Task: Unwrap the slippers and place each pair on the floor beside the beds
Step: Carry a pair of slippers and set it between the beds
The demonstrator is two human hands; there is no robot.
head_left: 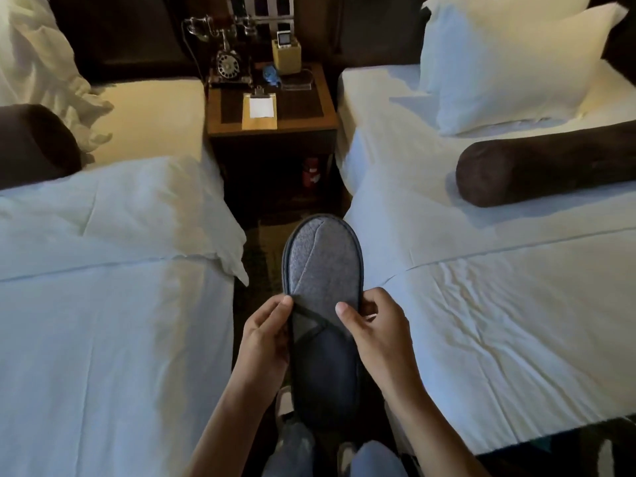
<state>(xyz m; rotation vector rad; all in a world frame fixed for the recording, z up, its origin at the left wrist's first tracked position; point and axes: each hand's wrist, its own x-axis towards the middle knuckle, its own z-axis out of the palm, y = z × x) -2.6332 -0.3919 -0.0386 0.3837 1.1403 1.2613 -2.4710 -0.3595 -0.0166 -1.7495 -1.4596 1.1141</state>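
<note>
Two beds with white linen: left bed (103, 304) and right bed (499, 287), separated by a narrow aisle of dark floor (265, 235). At far centre, wooden nightstand (272, 132) bearing a rotary telephone (229, 60), a clipboard with notepad (260, 110) and a small yellow box (286, 56). Brown bolster (550, 166) across the right bed, white pillows (509, 63) beyond it; second brown bolster (34, 142) at the left edge.

Grey slippers (323, 287) stacked flat together, held in mid-air over the aisle at near centre, rounded end pointing far, apart from both beds. Left hand (265, 335) curled around the left edge, thumb pinching the dark trim. Right hand (375, 328) grasping the right edge, thumb pressed on the grey upper surface. No wrapping discernible on the pair.
</note>
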